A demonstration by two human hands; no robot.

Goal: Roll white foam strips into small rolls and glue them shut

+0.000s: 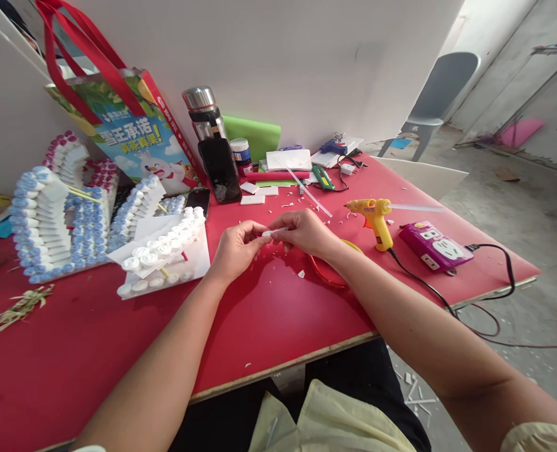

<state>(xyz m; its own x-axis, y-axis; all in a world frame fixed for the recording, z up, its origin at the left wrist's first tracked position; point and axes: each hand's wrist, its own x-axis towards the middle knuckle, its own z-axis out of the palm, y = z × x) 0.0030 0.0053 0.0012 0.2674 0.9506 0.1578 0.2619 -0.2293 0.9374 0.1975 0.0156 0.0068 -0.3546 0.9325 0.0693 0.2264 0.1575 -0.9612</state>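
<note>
Over the middle of the red table, my left hand (241, 248) and my right hand (302, 231) meet at their fingertips. Between them is a small white strip (271, 233), thicker at its left end and pinched from both sides; its material is too small to tell. Left of my left hand stands a white folded piece (159, 248) bearing rows of white rosettes. Under my right forearm lies a red and yellow ring (328, 276). A yellow glue gun (376, 216) with a clear glue stick in its back rests to the right of my right hand.
A purple power strip (436, 246) with black cords sits at the right edge. Blue-and-white rosette models (62, 226) and a gift bag (142, 144) fill the left. A steel flask (203, 113), a phone (219, 169), white tiles (253, 199) and a green cutter (323, 177) stand behind.
</note>
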